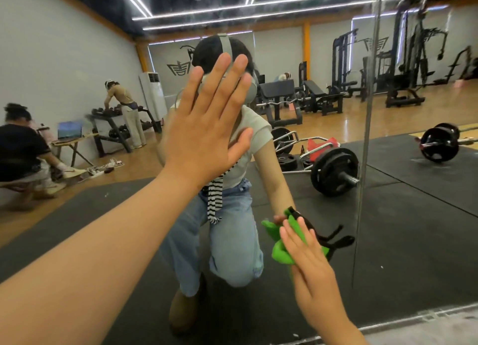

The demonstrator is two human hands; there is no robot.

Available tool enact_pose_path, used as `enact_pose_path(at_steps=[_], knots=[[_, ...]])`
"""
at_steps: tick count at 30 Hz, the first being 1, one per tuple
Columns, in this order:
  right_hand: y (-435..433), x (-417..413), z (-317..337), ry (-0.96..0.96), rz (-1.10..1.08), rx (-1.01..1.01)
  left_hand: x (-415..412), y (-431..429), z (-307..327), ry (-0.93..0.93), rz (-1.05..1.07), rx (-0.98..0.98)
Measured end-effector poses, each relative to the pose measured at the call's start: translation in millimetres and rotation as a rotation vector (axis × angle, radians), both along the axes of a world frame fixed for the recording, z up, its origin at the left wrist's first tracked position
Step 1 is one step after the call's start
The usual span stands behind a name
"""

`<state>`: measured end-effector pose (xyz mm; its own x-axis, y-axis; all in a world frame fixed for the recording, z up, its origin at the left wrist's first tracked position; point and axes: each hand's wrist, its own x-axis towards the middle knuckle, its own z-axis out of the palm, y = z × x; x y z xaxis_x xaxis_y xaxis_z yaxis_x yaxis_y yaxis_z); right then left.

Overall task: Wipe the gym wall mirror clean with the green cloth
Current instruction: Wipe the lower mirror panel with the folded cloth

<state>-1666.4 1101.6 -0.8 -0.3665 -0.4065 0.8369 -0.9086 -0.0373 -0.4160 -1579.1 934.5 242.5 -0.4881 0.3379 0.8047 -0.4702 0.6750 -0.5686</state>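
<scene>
Head view: the left hand [207,127] lies flat against the wall mirror [413,215] at upper centre of the frame, fingers straight and slightly spread. Lower right of centre, the right hand [310,267] presses the bunched green cloth [280,254] onto the glass, fingers straight and close together.

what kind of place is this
Almost certainly a gym, seen reflected in a wall mirror: a loaded barbell on the floor, weight benches and a dumbbell rack.
</scene>
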Motion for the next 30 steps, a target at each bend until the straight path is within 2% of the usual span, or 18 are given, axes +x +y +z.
enact_pose_path(at_steps=[2, 5, 7, 10, 14, 15, 17, 20, 23, 26, 30], knots=[[-19, 26, 6, -0.08, 0.001, -0.045, 0, 1, 0, -0.003, -0.009, 0.007], [-38, 44, 13, 0.132, 0.199, 0.1, 0, 2, 0, -0.005, -0.01, 0.008], [-30, 28, 16, 0.153, 0.183, 0.163, 0, 1, 0, -0.008, -0.012, 0.011], [-11, 8, 9, 0.058, 0.082, 0.11, 0, 0, 0, 0.001, -0.021, 0.008], [-29, 36, 1, -0.169, 0.058, 0.041, -1, 1, 0, -0.001, -0.028, 0.015], [-36, 46, -1, -0.169, 0.098, 0.049, -1, 1, 0, -0.003, -0.022, 0.015], [-38, 50, 0, -0.044, 0.155, 0.091, 1, 0, 0, -0.008, -0.021, 0.008], [-18, 19, 2, 0.066, 0.07, 0.095, 0, 0, 0, -0.016, -0.033, 0.005], [-5, 14, 0, -0.118, 0.012, -0.04, 0, 0, -1, -0.02, -0.016, 0.008], [-26, 40, -2, -0.283, 0.04, -0.069, 1, -2, -1, -0.03, -0.003, 0.007], [-41, 45, -2, -0.158, -0.027, -0.045, 4, 5, -8, -0.052, -0.092, 0.089]])
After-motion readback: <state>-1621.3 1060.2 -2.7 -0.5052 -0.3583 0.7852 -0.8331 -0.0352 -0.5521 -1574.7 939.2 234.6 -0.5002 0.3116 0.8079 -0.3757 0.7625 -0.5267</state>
